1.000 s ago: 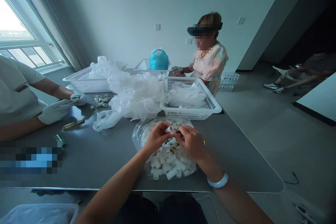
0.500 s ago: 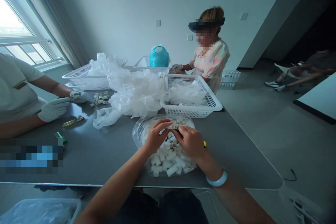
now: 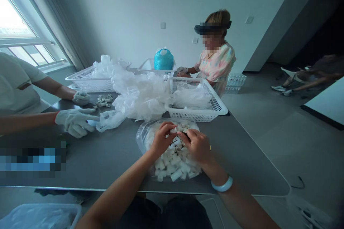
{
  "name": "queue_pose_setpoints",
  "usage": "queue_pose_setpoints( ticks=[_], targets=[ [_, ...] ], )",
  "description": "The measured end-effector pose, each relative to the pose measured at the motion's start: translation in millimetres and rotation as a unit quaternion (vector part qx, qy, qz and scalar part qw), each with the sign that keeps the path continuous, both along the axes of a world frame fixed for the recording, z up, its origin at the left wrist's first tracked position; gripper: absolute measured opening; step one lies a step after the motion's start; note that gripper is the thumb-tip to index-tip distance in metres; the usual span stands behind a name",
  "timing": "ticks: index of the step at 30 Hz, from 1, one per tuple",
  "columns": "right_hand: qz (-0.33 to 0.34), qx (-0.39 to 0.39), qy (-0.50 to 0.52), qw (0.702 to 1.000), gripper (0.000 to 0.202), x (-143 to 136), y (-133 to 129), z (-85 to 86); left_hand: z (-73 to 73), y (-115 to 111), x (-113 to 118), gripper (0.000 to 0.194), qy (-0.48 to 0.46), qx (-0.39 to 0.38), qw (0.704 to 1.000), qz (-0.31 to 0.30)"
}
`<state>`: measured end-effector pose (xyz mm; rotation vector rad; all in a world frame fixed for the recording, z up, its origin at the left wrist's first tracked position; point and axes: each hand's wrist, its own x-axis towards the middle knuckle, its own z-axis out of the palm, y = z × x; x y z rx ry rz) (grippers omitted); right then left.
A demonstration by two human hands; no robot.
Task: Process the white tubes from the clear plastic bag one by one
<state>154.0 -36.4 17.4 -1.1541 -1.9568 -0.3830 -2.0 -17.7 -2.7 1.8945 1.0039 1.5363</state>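
Note:
Above a clear plastic bag [image 3: 142,136] full of short white pipe fittings [image 3: 176,174], my two hands come together. My left hand [image 3: 163,139] is closed, pinching one white plastic pipe fitting [image 3: 174,130] between thumb and fingers. My right hand [image 3: 197,145] is closed too, its thumb and fingertips at the fitting's right side. A bit of yellow [image 3: 210,147] sticks out behind that hand, apparently the end of a slim tool in its grip; the rest is hidden by the fingers.
White baskets [image 3: 197,115] and a heap of crumpled plastic bags [image 3: 142,96] stand beyond. A co-worker's gloved hand [image 3: 73,121] reaches over the table at left, near a small pile of fittings [image 3: 104,100]. Another person sits across, near a blue bag [image 3: 163,59].
The left co-worker's gloved hands have parted, one stretching right over the table. My hands stay in nearly the same place, still around the fitting; less of the yellow end shows.

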Motion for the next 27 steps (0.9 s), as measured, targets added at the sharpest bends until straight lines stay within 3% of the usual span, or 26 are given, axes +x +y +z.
queue_pose_setpoints(
  ticks=[7, 12, 22, 27],
  targets=[
    [-0.003, 0.009, -0.002, 1.000, 0.050, 4, 6, -1.4, 6.2, -2, -3, 0.030, -0.144, -0.199, 0.961, -0.126],
    [0.011, -0.016, -0.009, 1.000, 0.049, 4, 5, -1.8, 12.9, -3, -5, 0.034, -0.174, -0.257, 0.934, -0.178],
    [0.024, -0.044, -0.025, 0.998, 0.048, 2, 4, 0.0, 1.8, 0, -5, 0.031, -0.083, -0.189, 0.963, -0.175],
    [0.019, -0.062, -0.031, 0.997, 0.047, 1, 3, -2.5, 1.5, 1, -8, 0.020, -0.017, -0.110, 0.987, -0.119]
  ],
)
